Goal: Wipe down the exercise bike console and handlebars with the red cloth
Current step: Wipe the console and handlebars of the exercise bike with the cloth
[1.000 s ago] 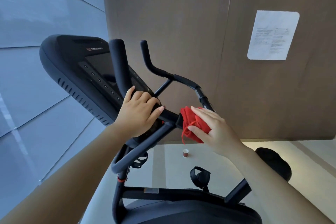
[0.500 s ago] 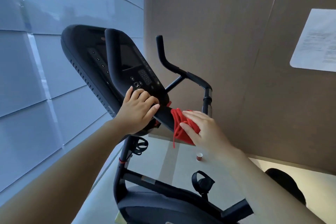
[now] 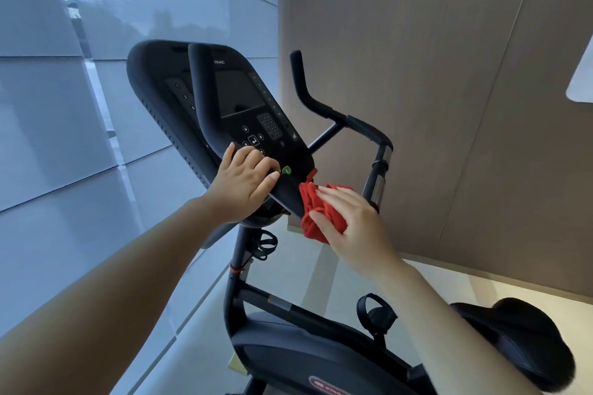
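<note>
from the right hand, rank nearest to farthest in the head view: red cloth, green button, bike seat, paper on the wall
1. red cloth, under the right hand
2. green button, up-left on the console edge
3. bike seat, lower right
4. paper on the wall, far upper right

Soft crumpled red cloth (image 3: 316, 213), matt black plastic console (image 3: 237, 99), wood-look wall (image 3: 417, 74)

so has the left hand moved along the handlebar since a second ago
No. The left hand still grips the same spot at the console's lower edge; only the camera view shifted.
</note>
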The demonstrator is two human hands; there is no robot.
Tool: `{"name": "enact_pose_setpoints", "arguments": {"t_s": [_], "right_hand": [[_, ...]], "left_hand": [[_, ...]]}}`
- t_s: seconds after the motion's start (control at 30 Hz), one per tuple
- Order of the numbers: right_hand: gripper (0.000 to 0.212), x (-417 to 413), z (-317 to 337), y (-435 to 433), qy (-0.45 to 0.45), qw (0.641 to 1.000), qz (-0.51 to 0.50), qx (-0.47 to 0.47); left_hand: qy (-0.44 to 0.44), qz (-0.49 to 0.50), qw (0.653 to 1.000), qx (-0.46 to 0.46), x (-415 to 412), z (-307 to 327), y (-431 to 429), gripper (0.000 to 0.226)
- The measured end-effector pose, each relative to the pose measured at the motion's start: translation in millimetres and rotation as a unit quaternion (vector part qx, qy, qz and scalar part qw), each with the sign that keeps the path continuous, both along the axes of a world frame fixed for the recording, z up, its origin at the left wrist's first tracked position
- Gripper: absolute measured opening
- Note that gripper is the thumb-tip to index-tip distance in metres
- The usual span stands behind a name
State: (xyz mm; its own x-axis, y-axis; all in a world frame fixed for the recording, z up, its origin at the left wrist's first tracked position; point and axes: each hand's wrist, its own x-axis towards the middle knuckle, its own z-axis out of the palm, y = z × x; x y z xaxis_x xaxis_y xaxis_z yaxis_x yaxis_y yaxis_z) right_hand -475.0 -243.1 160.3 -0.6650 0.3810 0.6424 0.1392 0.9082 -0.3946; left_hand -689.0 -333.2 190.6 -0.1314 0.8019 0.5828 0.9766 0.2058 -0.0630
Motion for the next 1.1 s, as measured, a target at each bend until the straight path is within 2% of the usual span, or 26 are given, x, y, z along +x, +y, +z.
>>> {"name": "enact_pose_setpoints", "arguments": {"t_s": [0.13, 0.3, 0.4, 0.47, 0.53, 0.6, 0.7, 0.97, 1.1], "right_hand": [[0.043, 14.4, 0.1, 15.1, 0.008, 0.999, 0.040, 0.004], [0.018, -4.9, 22.4, 18.0, 0.121, 0.989, -0.046, -0.074], [0.018, -21.4, 43.3, 15.6, 0.136, 0.986, -0.064, -0.070], [0.021, -37.5, 51.4, 9.6, 0.114, 0.991, -0.047, -0.060], [0.027, -54.6, 51.4, 3.8, 0.047, 0.996, -0.018, -0.071], [0.029, -64.4, 46.8, 2.5, -0.012, 0.996, 0.008, -0.083], [0.028, -60.5, 44.9, 8.7, -0.045, 0.995, 0.042, -0.073], [0.025, -40.7, 43.7, 25.8, -0.038, 0.995, 0.079, -0.040], [0.038, -51.3, 38.5, 32.1, -0.049, 0.989, 0.126, -0.059]], "left_hand": [[-0.010, -0.004, 1.000, -0.007, 0.8, 1.4, -1.5, 0.062], [-0.020, -0.019, 0.999, -0.035, -2.4, 6.6, -5.0, 0.066], [-0.038, -0.060, 0.997, -0.008, -7.4, 13.2, -12.2, 0.060], [-0.044, -0.060, 0.997, 0.027, -10.6, 14.5, -18.5, 0.056], [-0.037, -0.049, 0.997, 0.046, -13.7, 11.4, -23.4, 0.055], [-0.030, -0.041, 0.998, 0.040, -16.4, 5.4, -26.6, 0.057], [-0.045, -0.042, 0.998, 0.023, -16.3, -7.3, -28.4, 0.068], [-0.067, -0.015, 0.998, 0.001, -7.3, -12.2, -28.7, 0.064], [-0.086, -0.012, 0.996, 0.004, -1.3, -11.3, -28.0, 0.067]]}}
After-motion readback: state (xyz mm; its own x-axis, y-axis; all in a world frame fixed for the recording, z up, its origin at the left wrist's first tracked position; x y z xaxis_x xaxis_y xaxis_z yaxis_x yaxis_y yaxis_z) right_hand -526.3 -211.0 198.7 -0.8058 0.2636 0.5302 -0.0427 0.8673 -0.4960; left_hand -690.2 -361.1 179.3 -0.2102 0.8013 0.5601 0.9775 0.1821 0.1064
